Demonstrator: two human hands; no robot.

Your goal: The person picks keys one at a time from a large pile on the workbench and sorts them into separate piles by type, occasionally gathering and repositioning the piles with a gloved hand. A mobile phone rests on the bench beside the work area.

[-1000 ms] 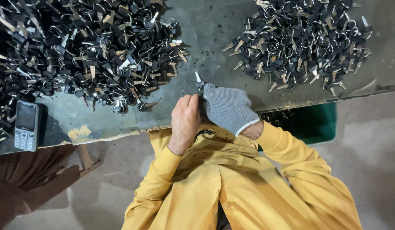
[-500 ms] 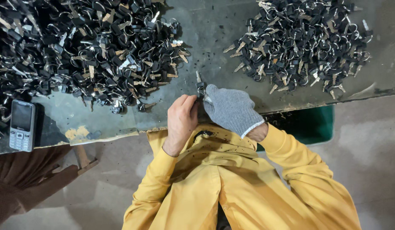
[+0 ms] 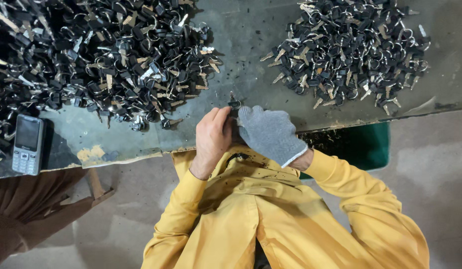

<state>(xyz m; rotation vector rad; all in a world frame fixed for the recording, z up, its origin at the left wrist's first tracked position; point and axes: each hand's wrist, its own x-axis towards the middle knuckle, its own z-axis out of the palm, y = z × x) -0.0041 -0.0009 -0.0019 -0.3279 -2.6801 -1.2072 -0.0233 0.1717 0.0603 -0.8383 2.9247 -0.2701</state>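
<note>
left hand (image 3: 213,137): bare, pinching small black-headed key (image 3: 235,104) | right hand (image 3: 268,133): knit grey glove, closed on same key | counter (image 3: 251,60): dull grey, gritty

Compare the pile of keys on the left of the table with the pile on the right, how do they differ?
The left pile is larger and runs past the frame's left edge; the right pile is smaller and more compact. The left pile lies beside a grey mobile phone; the right pile has no phone near it. Both are black-headed keys with rings on the same grey table, beyond the left hand and gloved right hand.
</note>
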